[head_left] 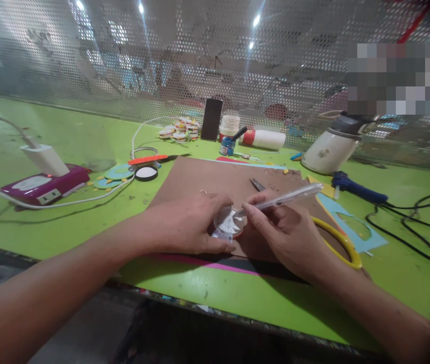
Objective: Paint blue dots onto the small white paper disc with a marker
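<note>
My right hand [281, 222] pinches a clear-barrelled pen [288, 198], its tip slanting down to the left. That tip is at a small white round piece [227, 220] with lines on it. Around the round piece curl the thumb and fingers of my left hand [199, 222], pressing it on the brown sheet [184, 184]. A scrap of clear plastic [222, 235] shows by the left thumb; its kind I cannot make out. Scissors with a yellow handle [345, 247] lie partly under my right hand, their blades [256, 184] pointing away.
A purple power strip [48, 184] with a white charger [44, 157] sits left. Behind are a phone [212, 120], a blue paint jar [227, 146], an orange cutter [148, 159] and a black-rimmed disc [146, 173]. A blue glue gun [359, 188] and white jug [330, 149] stand right.
</note>
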A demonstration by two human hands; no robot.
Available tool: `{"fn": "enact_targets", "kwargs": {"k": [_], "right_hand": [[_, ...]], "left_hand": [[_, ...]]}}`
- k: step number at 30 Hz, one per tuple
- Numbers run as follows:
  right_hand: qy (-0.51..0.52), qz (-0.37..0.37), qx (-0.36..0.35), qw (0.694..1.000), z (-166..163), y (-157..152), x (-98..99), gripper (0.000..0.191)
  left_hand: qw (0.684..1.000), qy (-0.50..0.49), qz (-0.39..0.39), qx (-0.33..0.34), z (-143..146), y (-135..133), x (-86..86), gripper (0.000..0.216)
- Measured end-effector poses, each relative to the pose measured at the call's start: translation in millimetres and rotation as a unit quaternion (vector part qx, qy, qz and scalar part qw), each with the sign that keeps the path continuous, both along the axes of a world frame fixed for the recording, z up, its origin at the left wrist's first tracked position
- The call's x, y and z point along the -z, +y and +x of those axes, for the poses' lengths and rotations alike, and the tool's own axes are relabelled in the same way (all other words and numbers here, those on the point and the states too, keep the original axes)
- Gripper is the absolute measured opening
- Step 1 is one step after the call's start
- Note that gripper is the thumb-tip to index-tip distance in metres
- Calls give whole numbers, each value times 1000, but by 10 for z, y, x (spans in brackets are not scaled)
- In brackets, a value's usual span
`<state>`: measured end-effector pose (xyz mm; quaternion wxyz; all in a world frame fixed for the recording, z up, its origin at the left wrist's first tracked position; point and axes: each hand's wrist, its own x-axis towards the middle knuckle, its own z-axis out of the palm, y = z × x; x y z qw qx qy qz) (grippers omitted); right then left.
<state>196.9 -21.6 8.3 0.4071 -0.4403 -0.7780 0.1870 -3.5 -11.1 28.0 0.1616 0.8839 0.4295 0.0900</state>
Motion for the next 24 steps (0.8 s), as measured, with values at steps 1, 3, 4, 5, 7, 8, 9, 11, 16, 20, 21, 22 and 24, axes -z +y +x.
{"fn": "enact_targets", "kwargs": {"k": [1, 3, 4, 5, 7, 8, 9, 11, 16, 20, 21, 22, 24], "right_hand": [[-1, 0, 0, 1000, -1, -2, -4, 19], [-1, -5, -2, 1000, -3, -7, -12, 20], [0, -6, -3, 1000, -3, -8, -16, 20], [0, -7, -3, 1000, -3, -9, -19, 20], [-3, -10, -3, 1000, -1, -10, -22, 19], [-4, -10, -3, 1000, 1, -10, -22, 19], [-6, -10, -3, 1000, 2, -9, -21, 19], [-7, -10, -3, 1000, 4, -9, -19, 20], [1, -11, -4, 1000, 1, -14, -16, 21], [2, -12, -6, 1000, -1, -16, -22, 21], [2, -13, -6, 1000, -1, -16, -24, 22], [2, -15, -7, 1000, -2, -17, -27, 22], [4, -16, -10, 1000, -4, -20, -33, 23]], "left_hand": [[1000, 4, -2, -1, 0, 0, -1, 53], [1000, 9, -6, -2, -3, 1, 1, 53], [1000, 9, -5, -1, -6, 2, 4, 54], [1000, 7, -5, 0, -8, 3, 8, 54], [1000, -2, 1, 3, -14, 7, 16, 53], [1000, -7, 3, 5, -15, 9, 20, 53], [1000, -10, 5, 6, -17, 11, 24, 53], [1000, -14, 10, 8, -18, 15, 29, 53], [1000, -12, 12, 11, -20, 19, 36, 55], [1000, -4, 9, 11, -20, 17, 35, 56], [1000, -3, 8, 10, -20, 16, 35, 56], [1000, -3, 8, 11, -20, 17, 35, 56], [1000, -8, 10, 13, -21, 19, 37, 56]]}}
